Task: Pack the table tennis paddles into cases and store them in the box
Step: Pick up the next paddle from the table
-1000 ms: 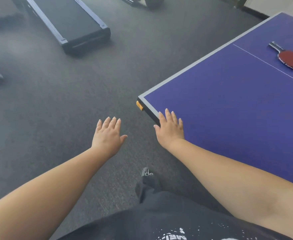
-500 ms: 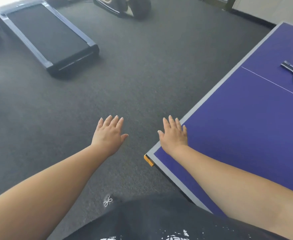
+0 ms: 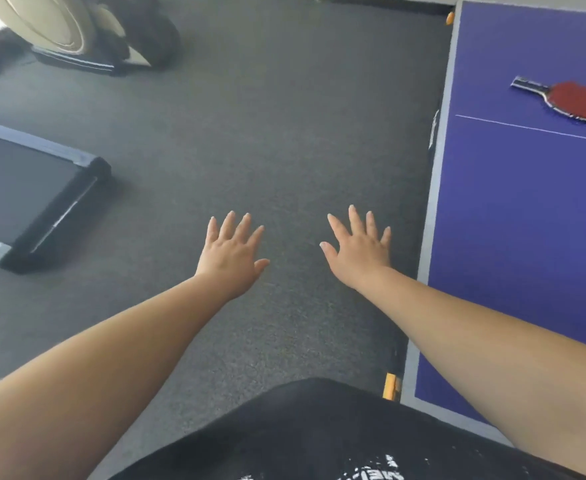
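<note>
A red table tennis paddle with a dark handle lies flat on the blue table at the upper right, its handle pointing left. My left hand and my right hand are stretched forward over the grey carpet, palms down, fingers spread, holding nothing. The right hand hangs just left of the table's grey edge, far below the paddle. No case or box shows in this view.
A dark treadmill deck lies on the floor at the left. An exercise machine with a cream wheel stands at the upper left. Orange corner guards mark the table's near left corner. Grey carpet spreads between them.
The view has swung left and around the table's corner. My right hand has come off the table's edge and now hovers over the carpet. Both hands stay open.
</note>
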`<action>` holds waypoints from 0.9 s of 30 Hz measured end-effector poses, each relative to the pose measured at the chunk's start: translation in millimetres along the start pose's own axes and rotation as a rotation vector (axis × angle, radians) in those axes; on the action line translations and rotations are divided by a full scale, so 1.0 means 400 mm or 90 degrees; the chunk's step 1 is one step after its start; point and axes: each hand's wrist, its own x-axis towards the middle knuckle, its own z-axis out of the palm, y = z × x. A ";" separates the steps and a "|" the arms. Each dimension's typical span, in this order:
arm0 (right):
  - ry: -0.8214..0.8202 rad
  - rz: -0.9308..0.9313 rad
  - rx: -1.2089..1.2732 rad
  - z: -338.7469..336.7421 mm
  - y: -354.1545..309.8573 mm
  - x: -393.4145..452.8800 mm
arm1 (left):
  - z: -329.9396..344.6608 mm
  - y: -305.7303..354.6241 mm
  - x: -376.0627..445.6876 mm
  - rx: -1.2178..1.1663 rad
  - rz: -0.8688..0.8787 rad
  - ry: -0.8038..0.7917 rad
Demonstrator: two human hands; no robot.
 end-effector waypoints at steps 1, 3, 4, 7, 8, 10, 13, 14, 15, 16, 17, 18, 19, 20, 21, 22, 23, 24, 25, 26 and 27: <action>0.008 0.015 0.002 -0.011 -0.001 0.016 | -0.008 -0.018 0.037 0.003 0.009 0.009; 0.019 0.043 0.007 -0.029 0.004 0.054 | -0.030 -0.045 0.115 0.006 0.027 0.017; 0.024 0.058 0.010 -0.037 0.010 0.077 | -0.041 -0.054 0.158 0.006 0.040 0.018; 0.035 0.114 0.032 -0.053 0.033 0.167 | -0.072 -0.064 0.291 -0.014 0.084 0.019; 0.039 0.131 0.042 -0.058 0.039 0.202 | -0.085 -0.065 0.337 -0.020 0.100 0.016; 0.046 0.152 0.058 -0.075 0.048 0.273 | -0.108 -0.065 0.424 -0.019 0.127 0.018; 0.057 0.163 0.073 -0.126 0.063 0.389 | -0.154 -0.068 0.547 -0.007 0.151 0.036; 0.056 0.163 0.071 -0.149 0.066 0.426 | -0.171 -0.071 0.583 -0.006 0.158 0.034; 0.061 0.164 0.070 -0.170 0.068 0.463 | -0.188 -0.076 0.617 -0.004 0.162 0.037; 0.070 0.164 0.073 -0.192 0.070 0.500 | -0.203 -0.080 0.652 0.000 0.167 0.044; 0.077 0.164 0.078 -0.215 0.072 0.537 | -0.219 -0.085 0.689 0.004 0.172 0.052; 0.085 0.165 0.081 -0.236 0.074 0.571 | -0.234 -0.092 0.724 0.008 0.175 0.058; 0.094 0.164 0.080 -0.254 0.076 0.603 | -0.248 -0.098 0.758 0.014 0.178 0.064; 0.104 0.161 0.078 -0.271 0.078 0.630 | -0.259 -0.104 0.791 0.020 0.177 0.071; 0.114 0.157 0.075 -0.284 0.082 0.656 | -0.268 -0.108 0.823 0.025 0.175 0.077; 0.121 0.153 0.072 -0.296 0.089 0.682 | -0.278 -0.109 0.855 0.032 0.175 0.079; 0.123 0.151 0.068 -0.306 0.098 0.709 | -0.288 -0.108 0.889 0.041 0.179 0.081; 0.119 0.152 0.062 -0.314 0.109 0.735 | -0.297 -0.106 0.925 0.050 0.187 0.083; 0.113 0.153 0.055 -0.320 0.121 0.760 | -0.307 -0.101 0.962 0.055 0.201 0.087; 0.107 0.159 0.049 -0.325 0.136 0.785 | -0.317 -0.095 1.003 0.057 0.216 0.091; 0.102 0.168 0.045 -0.329 0.151 0.811 | -0.327 -0.087 1.044 0.055 0.233 0.095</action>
